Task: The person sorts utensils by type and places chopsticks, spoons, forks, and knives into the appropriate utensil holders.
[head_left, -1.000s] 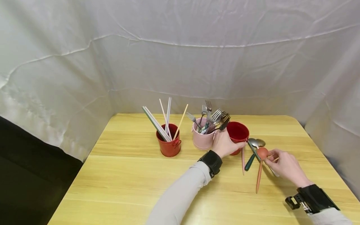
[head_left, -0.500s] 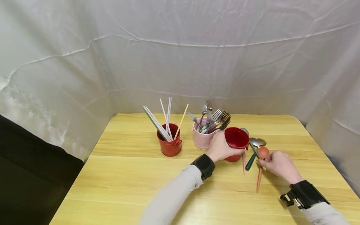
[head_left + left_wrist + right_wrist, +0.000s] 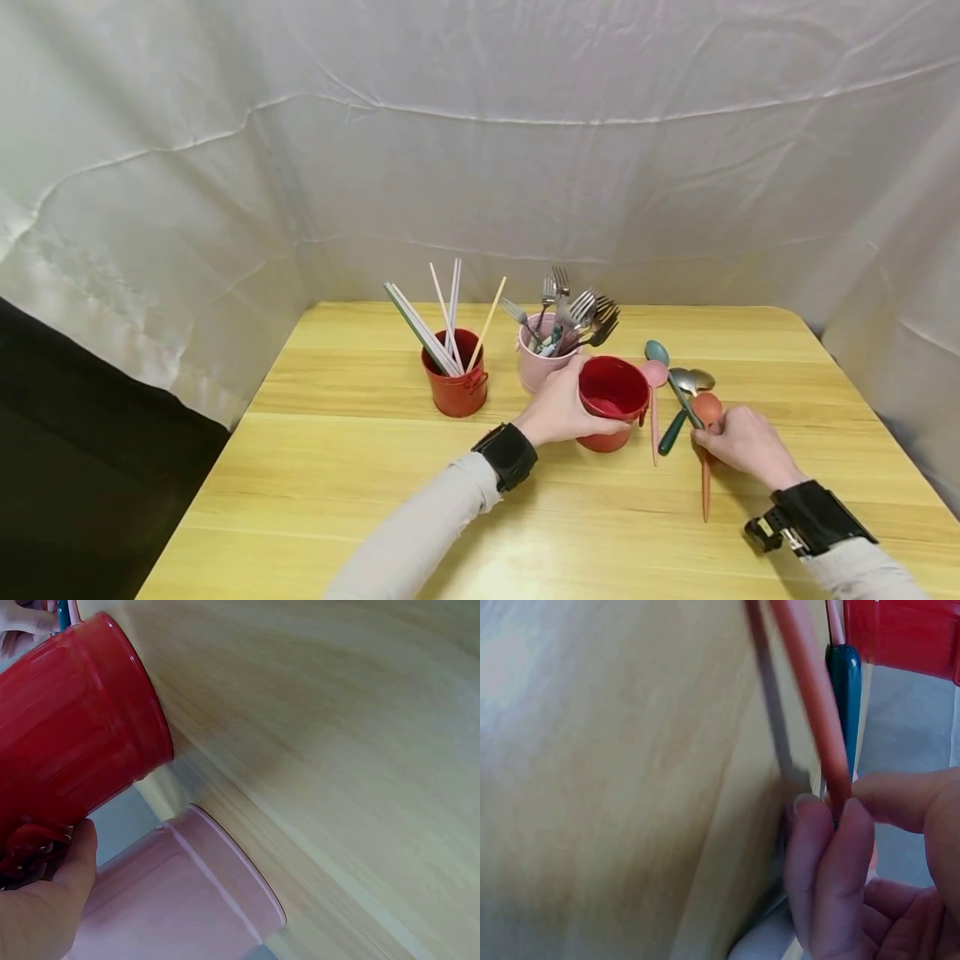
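My left hand (image 3: 562, 408) grips a small red bucket (image 3: 606, 439) around its side, the thumb across the front near the rim. In the left wrist view the red bucket's wall (image 3: 82, 720) stands beside the pink bucket (image 3: 180, 892). My right hand (image 3: 750, 446) pinches an orange spoon (image 3: 707, 408) below its bowl, and its handle (image 3: 814, 690) runs between thumb and fingers in the right wrist view. Around it lie a teal spoon (image 3: 657, 352), a pink spoon (image 3: 655, 373), a dark green handle (image 3: 671, 433) and metal spoon bowls (image 3: 682, 380).
Behind the left hand, the pink bucket (image 3: 536, 373) holds several forks (image 3: 581, 308). Further left stands another red bucket (image 3: 457, 398) with chopsticks (image 3: 427, 329) leaning out. Pale cloth (image 3: 480, 183) hangs behind the wooden table (image 3: 337, 467).
My left hand has drawn the red bucket toward me and left, uncovering the pink and teal spoons. My right hand has shifted slightly left; the orange spoon's handle end has swung right.
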`<state>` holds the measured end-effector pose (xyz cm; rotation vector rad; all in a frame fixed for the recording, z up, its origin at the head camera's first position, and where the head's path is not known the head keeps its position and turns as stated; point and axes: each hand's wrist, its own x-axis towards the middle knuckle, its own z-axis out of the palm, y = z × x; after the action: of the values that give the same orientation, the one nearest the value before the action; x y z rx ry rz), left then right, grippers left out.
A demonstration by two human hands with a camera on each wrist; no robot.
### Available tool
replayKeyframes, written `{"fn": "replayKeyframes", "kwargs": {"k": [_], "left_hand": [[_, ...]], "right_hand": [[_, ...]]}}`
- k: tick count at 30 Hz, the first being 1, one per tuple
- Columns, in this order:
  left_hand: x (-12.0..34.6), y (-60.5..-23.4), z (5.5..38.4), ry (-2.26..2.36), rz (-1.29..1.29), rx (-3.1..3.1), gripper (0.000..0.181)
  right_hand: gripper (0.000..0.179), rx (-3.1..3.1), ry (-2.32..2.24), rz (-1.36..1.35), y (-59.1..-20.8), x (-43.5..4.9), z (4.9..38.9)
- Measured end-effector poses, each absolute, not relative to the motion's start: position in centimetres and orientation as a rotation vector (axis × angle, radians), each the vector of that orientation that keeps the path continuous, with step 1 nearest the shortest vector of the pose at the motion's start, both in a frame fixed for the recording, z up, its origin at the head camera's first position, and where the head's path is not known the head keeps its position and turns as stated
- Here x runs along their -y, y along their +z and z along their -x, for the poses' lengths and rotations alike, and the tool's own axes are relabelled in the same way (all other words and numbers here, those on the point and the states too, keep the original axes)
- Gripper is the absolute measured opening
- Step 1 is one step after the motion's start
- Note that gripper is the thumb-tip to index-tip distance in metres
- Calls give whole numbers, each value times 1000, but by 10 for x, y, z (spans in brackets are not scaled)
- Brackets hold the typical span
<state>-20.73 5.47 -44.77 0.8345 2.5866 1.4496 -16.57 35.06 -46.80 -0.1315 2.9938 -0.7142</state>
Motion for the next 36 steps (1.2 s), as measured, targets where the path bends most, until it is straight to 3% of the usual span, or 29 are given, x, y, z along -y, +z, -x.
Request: {"fn": "replayKeyframes", "kwargs": {"k": [10,21,36], "left_hand": [[-54,-448,208,1435,-836,-2594,85],[-54,-447,206,1443,-833,-2584,85],[-53,-448,206,1423,-823,-2626,87]], "right_hand": [[28,-2861,-882,100,-457,-354,165],[28,-2908,-938,165,-437,-349,169],[21,-3188,-1305,407,-369,-296,171]]}}
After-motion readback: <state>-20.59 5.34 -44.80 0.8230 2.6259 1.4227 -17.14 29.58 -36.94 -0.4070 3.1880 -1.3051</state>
